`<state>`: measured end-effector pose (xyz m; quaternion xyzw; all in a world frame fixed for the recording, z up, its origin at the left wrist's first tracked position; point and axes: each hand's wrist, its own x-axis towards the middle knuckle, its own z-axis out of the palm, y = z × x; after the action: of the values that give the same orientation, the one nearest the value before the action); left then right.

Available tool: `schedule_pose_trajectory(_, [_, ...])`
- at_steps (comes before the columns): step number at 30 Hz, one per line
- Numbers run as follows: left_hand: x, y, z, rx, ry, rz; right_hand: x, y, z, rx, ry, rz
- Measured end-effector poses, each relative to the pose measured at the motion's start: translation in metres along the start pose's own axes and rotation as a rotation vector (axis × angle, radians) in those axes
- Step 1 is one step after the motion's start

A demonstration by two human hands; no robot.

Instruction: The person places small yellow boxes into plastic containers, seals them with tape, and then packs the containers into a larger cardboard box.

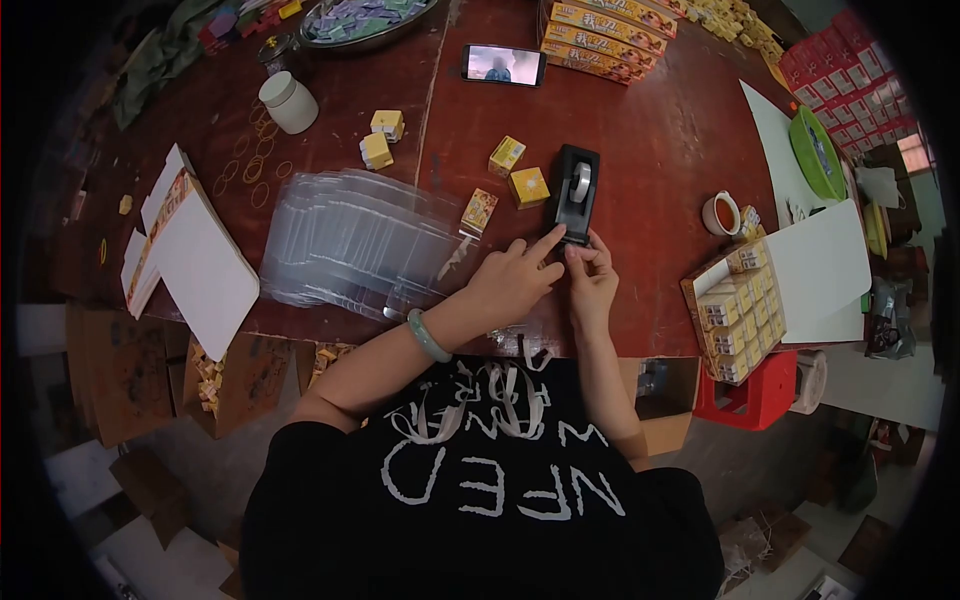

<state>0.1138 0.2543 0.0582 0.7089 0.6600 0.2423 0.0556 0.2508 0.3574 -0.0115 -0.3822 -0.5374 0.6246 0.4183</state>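
A black tape dispenser with a roll of clear tape stands on the red-brown table. My left hand, with a pale green bangle on its wrist, stretches its index finger to the dispenser's front end, the fingers apart. Close by on the right, my right hand has thumb and index finger pinched together at the same end; whatever lies between them is too small to make out. Left of the dispenser are small yellow boxes and one standing box. A fan of clear plastic sleeves spreads beside my left forearm.
A phone and stacked orange cartons are at the back. On the right are a small cup, a display box of yellow boxes and a green basin. White cartons, rubber bands and a white jar lie left.
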Motion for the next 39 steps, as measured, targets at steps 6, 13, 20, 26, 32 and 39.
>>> schedule_pose_trajectory(6, [-0.006,-0.008,-0.005,-0.248,0.073,-0.012,-0.012,-0.013,-0.015,-0.216,0.034,-0.206])
schedule_pose_trajectory(13, [0.012,0.01,-0.056,-1.06,-0.032,-0.291,0.003,-0.158,-0.025,-0.571,-0.33,-0.638])
schedule_pose_trajectory(20, [0.023,0.014,-0.071,-1.148,-0.149,-0.287,0.029,-0.226,0.002,-0.415,-0.952,-0.354])
schedule_pose_trajectory(26, [0.024,0.011,-0.063,-1.118,-0.093,-0.239,0.038,-0.23,0.015,-0.446,-1.187,-0.237])
schedule_pose_trajectory(32, [0.023,0.01,-0.066,-1.059,-0.096,-0.171,0.04,-0.224,0.019,-0.44,-1.18,-0.23])
schedule_pose_trajectory(39, [0.029,0.018,-0.081,-1.109,-0.21,-0.26,0.041,-0.229,0.015,-0.444,-1.155,-0.227])
